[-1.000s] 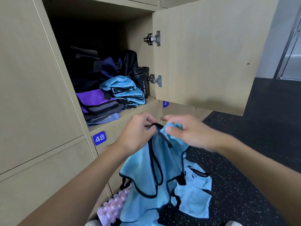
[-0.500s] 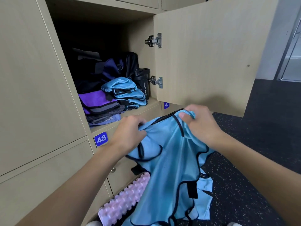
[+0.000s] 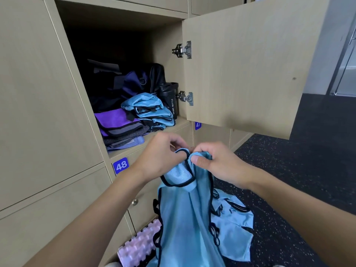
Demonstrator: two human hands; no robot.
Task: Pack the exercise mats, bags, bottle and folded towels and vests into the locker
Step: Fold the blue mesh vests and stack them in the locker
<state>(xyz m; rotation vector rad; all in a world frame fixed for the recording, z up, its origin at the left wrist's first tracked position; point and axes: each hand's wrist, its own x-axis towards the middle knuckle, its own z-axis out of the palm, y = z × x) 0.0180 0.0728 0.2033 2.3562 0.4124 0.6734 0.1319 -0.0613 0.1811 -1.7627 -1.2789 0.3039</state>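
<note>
The pale wood-grain locker point(image 3: 165, 54) stands with its hinged door point(image 3: 250, 64) swung wide to the right, leaving the compartment free to load from the front. Below, the dark speckled floor point(image 3: 308, 160) carries what is not yet packed. A light blue mesh vest with black trim point(image 3: 185, 218) hangs full length in front of the lower lockers. It is held by its top edge so that it falls straight, likely to bring the shoulders together for folding. Inside the locker, dark bags point(image 3: 134, 83) fill the back, where bulk belongs. Folded purple and grey towels point(image 3: 117, 122) lie stacked at the front left, with folded blue vests point(image 3: 150, 108) just beside them, seemingly ready for another on top. A second blue vest point(image 3: 237, 228) lies crumpled on the floor near a pink ridged foam mat point(image 3: 138, 245). The black sport bottle point(image 3: 170, 99) stands upright in the right corner. The left hand point(image 3: 161, 157) and right hand point(image 3: 221, 164) almost touch, each grip pinched on the held vest's top edge.
</note>
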